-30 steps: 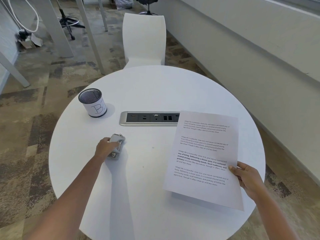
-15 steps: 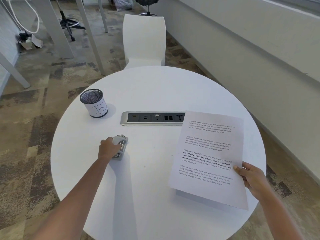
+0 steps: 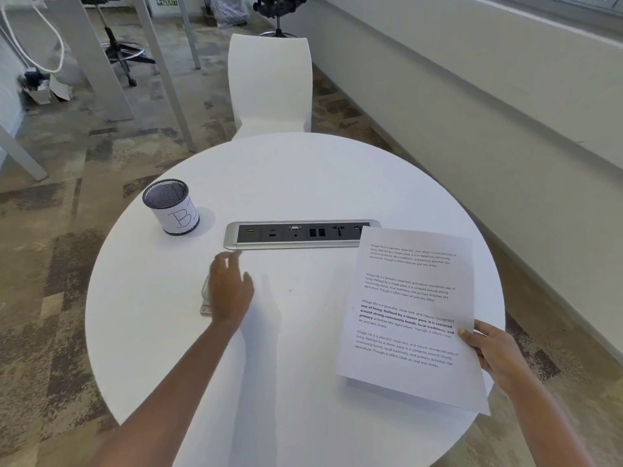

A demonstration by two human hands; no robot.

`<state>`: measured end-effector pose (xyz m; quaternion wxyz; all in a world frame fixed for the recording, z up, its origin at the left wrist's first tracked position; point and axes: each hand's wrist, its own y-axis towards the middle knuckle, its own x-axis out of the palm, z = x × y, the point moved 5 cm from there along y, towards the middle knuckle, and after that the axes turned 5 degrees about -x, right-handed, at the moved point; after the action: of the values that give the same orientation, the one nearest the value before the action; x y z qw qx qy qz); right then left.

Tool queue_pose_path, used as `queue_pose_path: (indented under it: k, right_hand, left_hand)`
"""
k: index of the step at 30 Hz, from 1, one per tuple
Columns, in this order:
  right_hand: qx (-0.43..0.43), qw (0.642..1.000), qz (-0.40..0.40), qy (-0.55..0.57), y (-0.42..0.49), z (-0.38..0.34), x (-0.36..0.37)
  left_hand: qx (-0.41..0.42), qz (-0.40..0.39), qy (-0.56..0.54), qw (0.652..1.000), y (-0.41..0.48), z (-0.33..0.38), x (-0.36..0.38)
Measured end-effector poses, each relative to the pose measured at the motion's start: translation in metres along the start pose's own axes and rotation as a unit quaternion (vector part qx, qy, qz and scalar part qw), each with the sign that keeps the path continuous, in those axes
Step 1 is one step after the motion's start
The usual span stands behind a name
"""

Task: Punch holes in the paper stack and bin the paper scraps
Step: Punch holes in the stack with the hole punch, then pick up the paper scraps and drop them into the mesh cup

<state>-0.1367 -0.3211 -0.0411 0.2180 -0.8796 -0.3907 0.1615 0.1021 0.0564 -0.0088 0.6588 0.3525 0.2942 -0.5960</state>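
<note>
A printed paper stack (image 3: 409, 318) is at the table's right side, its near end lifted so a shadow shows beneath. My right hand (image 3: 494, 352) grips its right edge with the thumb on top. A small silver hole punch (image 3: 204, 299) lies on the white round table (image 3: 303, 176), left of centre. Most of it is hidden under my left hand (image 3: 231, 291), which hovers over it, blurred, with fingers spread and nothing held. A black mesh cup (image 3: 170, 207) with a white label marked "B" stands at the far left of the table.
A silver and black socket strip (image 3: 296, 234) is set into the table's middle, its right end covered by the paper's far corner. A white chair (image 3: 269, 82) stands behind the table. A wall runs along the right, with desk legs and a stool on the floor at far left.
My left hand has let go of the hole punch, opened its fingers and shifted up and to the right. The paper stack has drifted slightly right in my right hand.
</note>
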Motion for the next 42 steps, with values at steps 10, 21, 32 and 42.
queue_pose_path:
  k: [10, 21, 32, 42]
  right_hand:
    - [0.005, 1.0, -0.018, -0.013, 0.016, -0.002, -0.012]
    - [-0.039, 0.997, -0.068, -0.001, 0.028, -0.014, -0.016]
    - [-0.128, 0.99, -0.057, -0.003, 0.051, -0.055, -0.027]
    - [-0.245, 0.969, -0.024, 0.012, 0.055, -0.079, -0.036]
  left_hand:
    - [-0.124, -0.342, -0.25, 0.897, -0.067, 0.083, 0.097]
    - [-0.13, -0.292, -0.297, 0.9, -0.071, 0.122, 0.114]
    - [-0.143, -0.243, -0.381, 0.88, -0.059, 0.159, 0.109]
    - [-0.053, -0.085, -0.375, 0.922, -0.053, 0.195, 0.092]
